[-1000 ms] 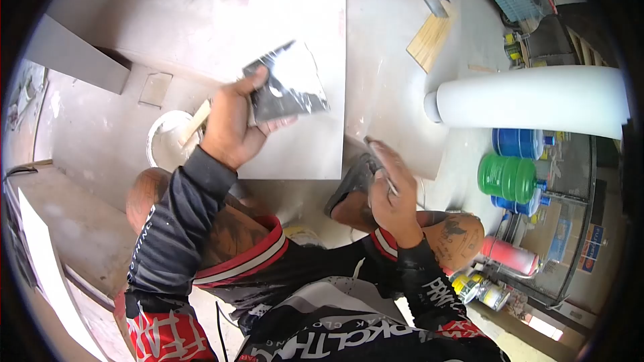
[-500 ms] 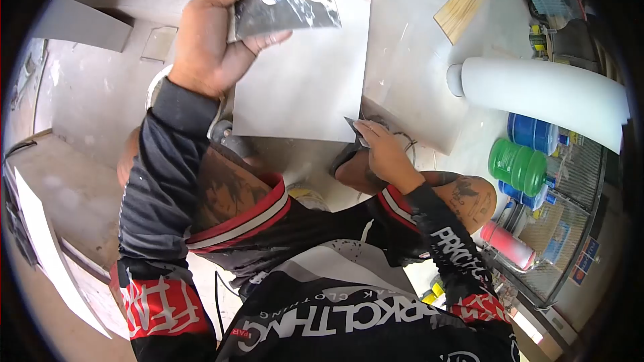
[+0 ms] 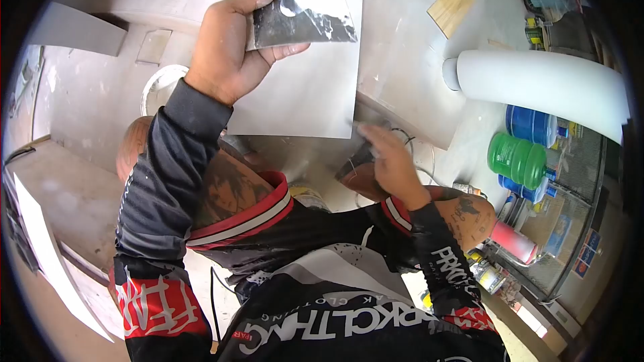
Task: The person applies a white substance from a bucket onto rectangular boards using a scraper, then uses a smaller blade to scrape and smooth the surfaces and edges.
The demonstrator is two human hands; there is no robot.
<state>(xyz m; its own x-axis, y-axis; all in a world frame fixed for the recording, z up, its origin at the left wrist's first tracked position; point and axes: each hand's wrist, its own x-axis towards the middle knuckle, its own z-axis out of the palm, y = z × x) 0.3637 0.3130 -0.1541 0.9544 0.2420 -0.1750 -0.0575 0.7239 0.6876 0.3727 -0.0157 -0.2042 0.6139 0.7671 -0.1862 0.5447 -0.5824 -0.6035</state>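
Observation:
My left hand (image 3: 235,43) grips a dark, square plate (image 3: 305,7) by its left edge, thumb on top and fingers beneath. Bright glare and pale smears cover the plate's face. Below it lies a white panel (image 3: 295,94), whose near edge faces my knees. At that panel's near right corner is my right hand (image 3: 396,164), smeared by motion, with its fingers together. A dark sliver of a small scraper (image 3: 355,125) shows faintly at the fingertips; its outline is blurred.
A wooden piece (image 3: 451,10) lies at the upper right. The large white roll (image 3: 537,84) extends to the right edge, above blue bottles and a green bottle (image 3: 516,155). Left of my left forearm stands a white bucket (image 3: 153,90). A grey board (image 3: 77,29) is farther left.
My left hand and the dark plate have shifted right and slightly down in view. My right hand has moved slightly right and down, becoming more blurred. The white panel appears farther left.

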